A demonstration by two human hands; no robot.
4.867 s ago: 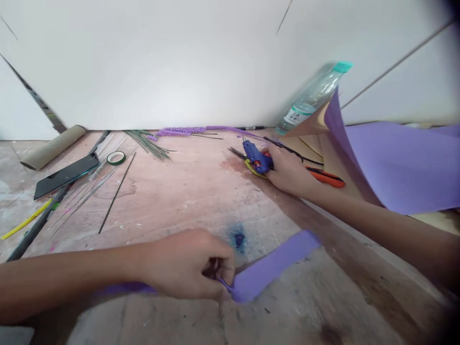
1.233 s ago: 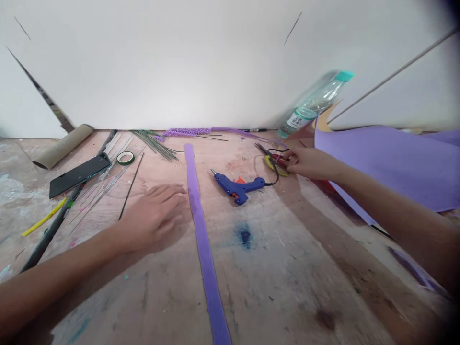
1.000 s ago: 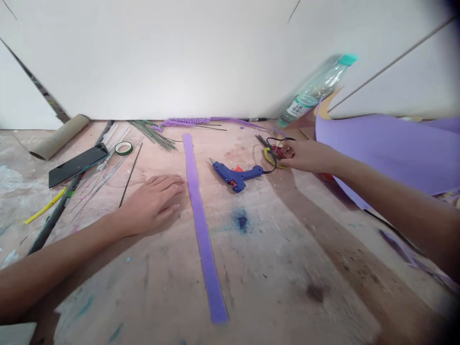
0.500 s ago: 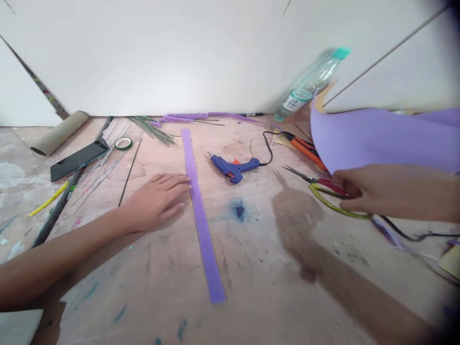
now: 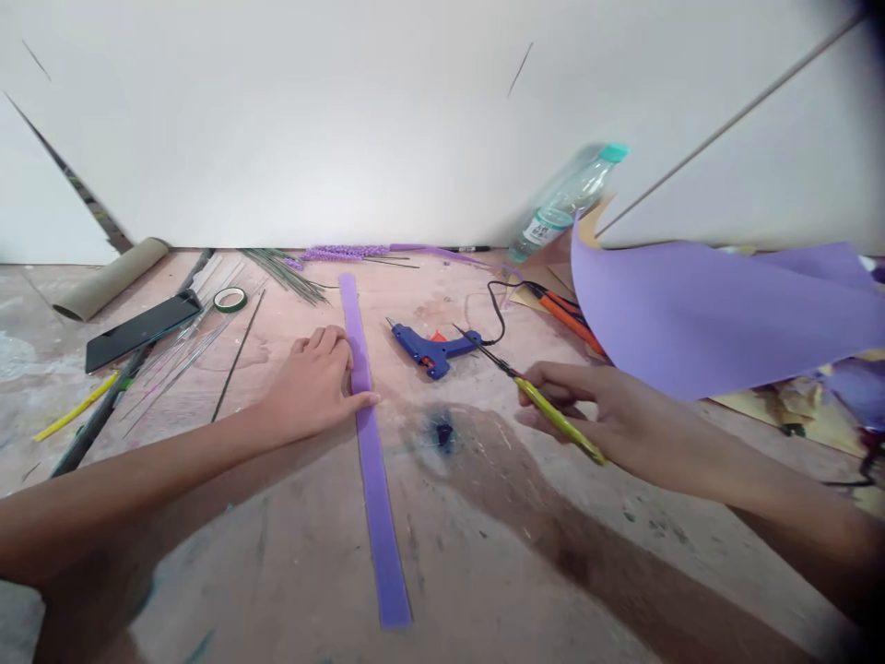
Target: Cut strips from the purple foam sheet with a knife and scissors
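Observation:
A long purple strip [image 5: 379, 507] lies lengthwise on the worktop in front of me. My left hand [image 5: 314, 373] is at its upper half, fingers curled against the left edge and thumb across it, gripping it. My right hand [image 5: 581, 406] is closed around scissors [image 5: 557, 420] with a yellow-green handle. Their dark blades look closed and point up and left, tips near the handle of the blue glue gun [image 5: 432, 349]. The glue gun lies on its side between the strip and the scissors.
A large purple sheet [image 5: 691, 314] curls up at right, near orange-handled pliers [image 5: 567, 318] and a leaning bottle [image 5: 557, 217]. At left are a phone [image 5: 142, 330], a green tape roll [image 5: 230, 300], a cardboard tube [image 5: 111, 278] and thin green stems [image 5: 287, 274]. A white panel [image 5: 332, 120] stands behind.
My right hand has brought the scissors leftward from beside the purple sheet, and they have turned edge-on. My left fingers have curled, and its thumb now crosses the strip. The view has shifted slightly.

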